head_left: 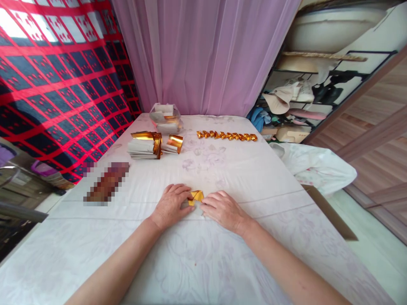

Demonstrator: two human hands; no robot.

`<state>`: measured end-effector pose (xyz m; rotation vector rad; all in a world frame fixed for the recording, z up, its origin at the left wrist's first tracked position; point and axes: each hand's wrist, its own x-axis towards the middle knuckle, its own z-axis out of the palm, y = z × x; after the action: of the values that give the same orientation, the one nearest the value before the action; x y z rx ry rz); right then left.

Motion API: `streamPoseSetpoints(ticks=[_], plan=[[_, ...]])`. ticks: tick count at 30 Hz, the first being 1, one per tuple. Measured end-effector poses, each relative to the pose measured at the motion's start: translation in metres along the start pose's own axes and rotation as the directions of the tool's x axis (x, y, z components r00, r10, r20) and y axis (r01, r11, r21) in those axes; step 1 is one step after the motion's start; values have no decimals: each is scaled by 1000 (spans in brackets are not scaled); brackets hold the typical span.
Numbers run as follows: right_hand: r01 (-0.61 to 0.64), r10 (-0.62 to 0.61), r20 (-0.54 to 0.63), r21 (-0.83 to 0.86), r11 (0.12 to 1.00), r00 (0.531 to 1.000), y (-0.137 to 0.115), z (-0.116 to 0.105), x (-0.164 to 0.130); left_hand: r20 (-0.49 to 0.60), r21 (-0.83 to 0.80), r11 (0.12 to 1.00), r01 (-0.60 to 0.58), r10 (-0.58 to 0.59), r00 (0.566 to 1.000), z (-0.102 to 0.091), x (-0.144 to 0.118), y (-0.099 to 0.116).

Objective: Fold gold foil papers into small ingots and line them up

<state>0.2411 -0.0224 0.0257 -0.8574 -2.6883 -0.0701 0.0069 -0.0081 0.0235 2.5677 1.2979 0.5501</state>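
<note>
Gold paper piece (196, 196) lies partly folded at table (254, 178) centre, pinned between left hand (171, 205) and right hand (222, 209) — fingers together, pressing. At 12 o'clock, finished gold row (226, 136); at 11 o'clock, unfolded stack (144, 146) — plenty left.

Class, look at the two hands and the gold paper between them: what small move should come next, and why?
Probably press the fold flat. Both the left hand and right hand rest on the half-folded gold paper, which still lacks the compact shape of the finished gold pieces lined up further back.
</note>
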Motion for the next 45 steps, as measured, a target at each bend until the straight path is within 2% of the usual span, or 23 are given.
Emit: streamPoseSetpoints(ticks=[3,10,19,26,30,37,45], plan=[[9,-9,-53,2,1000,999,0,4,-1,3,-23,1000,13,-13,1000,2,-2,-4],[-69,79,-143,74,995,987,-1,10,-3,15,-54,998,35,-35,999,5,-6,-5],[-265,276,-63,144,953,959,-5,13,6,23,-63,997,37,-36,999,4,-6,-4],[-218,230,4,333,918,973,-1,7,-5,37,-77,996,53,-50,998,5,-6,-3],[-265,277,23,374,889,961,-3,5,-6,59,-73,995,71,-67,996,4,-6,-2],[-216,228,-4,306,927,974,-2,10,-6,24,-67,996,56,-55,998,5,-6,-2],[-109,111,-99,30,994,989,-9,5,-3,5,-80,994,79,-79,997,4,-4,2]])
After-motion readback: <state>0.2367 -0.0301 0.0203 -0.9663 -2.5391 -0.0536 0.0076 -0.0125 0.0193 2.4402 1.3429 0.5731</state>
